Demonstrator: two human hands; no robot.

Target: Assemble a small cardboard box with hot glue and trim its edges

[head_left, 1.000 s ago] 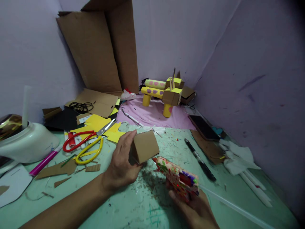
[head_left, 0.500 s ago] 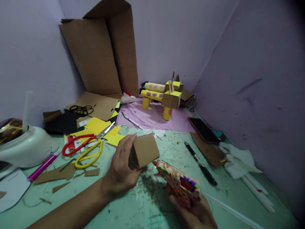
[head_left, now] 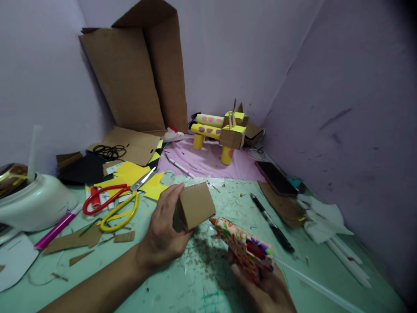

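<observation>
A small cardboard box (head_left: 197, 206) is gripped at its left side by my left hand (head_left: 164, 224), thumb below and fingers above, over the middle of the table. My right hand (head_left: 260, 287) is wrapped round the handle of a glue gun (head_left: 246, 250) covered in a floral pattern. Its orange-red nozzle points left, close to the box's lower right corner, with a small gap between them. A long translucent glue stick (head_left: 312, 282) sticks out of the gun's back end. The box's left side is partly hidden by my fingers.
Scissors (head_left: 133, 188) with red and yellow handles lie at left among yellow paper and cardboard scraps. A black pen (head_left: 272, 222) and a phone (head_left: 276, 178) lie at right. Yellow paper-tube animals (head_left: 208, 130) stand at the back, near a tall cardboard piece (head_left: 130, 74). A white pot (head_left: 42, 202) stands far left.
The glue gun's nozzle has come slightly away from the box's lower corner. Both hands keep their holds, and the whole view has shifted a little.
</observation>
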